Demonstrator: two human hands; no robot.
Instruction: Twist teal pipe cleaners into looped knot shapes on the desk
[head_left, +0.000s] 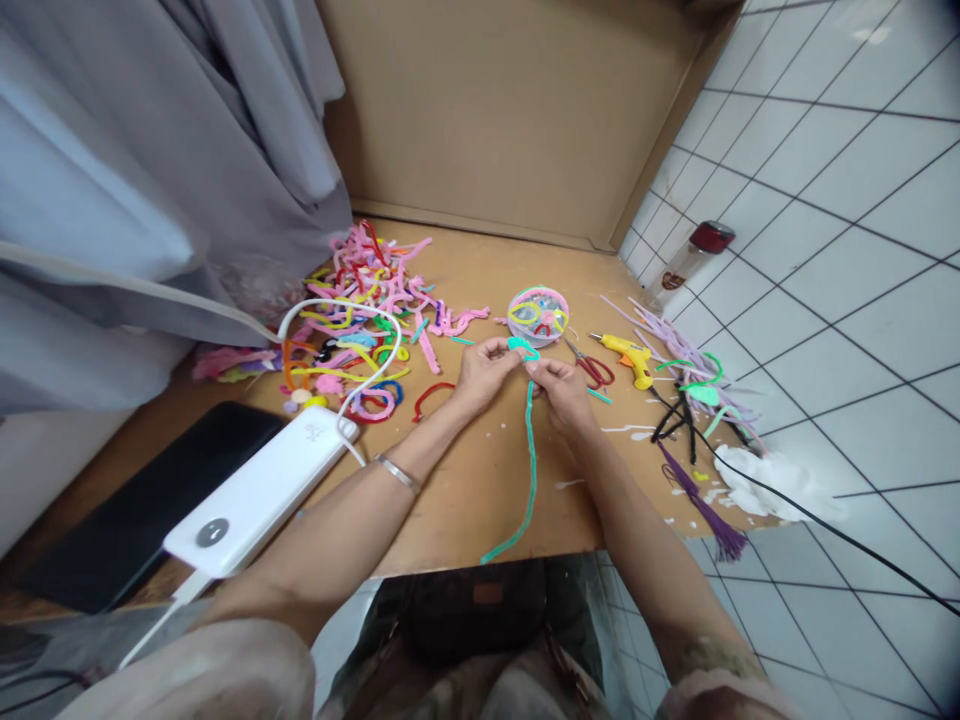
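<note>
Between my hands is a green pipe cleaner, bent into a small looped shape at its upper end. Its long loose tail hangs down toward the front edge of the table. My left hand pinches the looped part from the left. My right hand is closed on the same pipe cleaner at the right, near where the tail begins. Just beyond my fingers sits a round clear container with colourful bits on it. Red-handled scissors lie right behind my right hand.
A heap of pink and mixed pipe cleaners covers the left back. A white power bank and a black flat object lie at left. To the right are a yellow glue gun, lilac pipe cleaners, a purple tassel and a red-lidded bottle.
</note>
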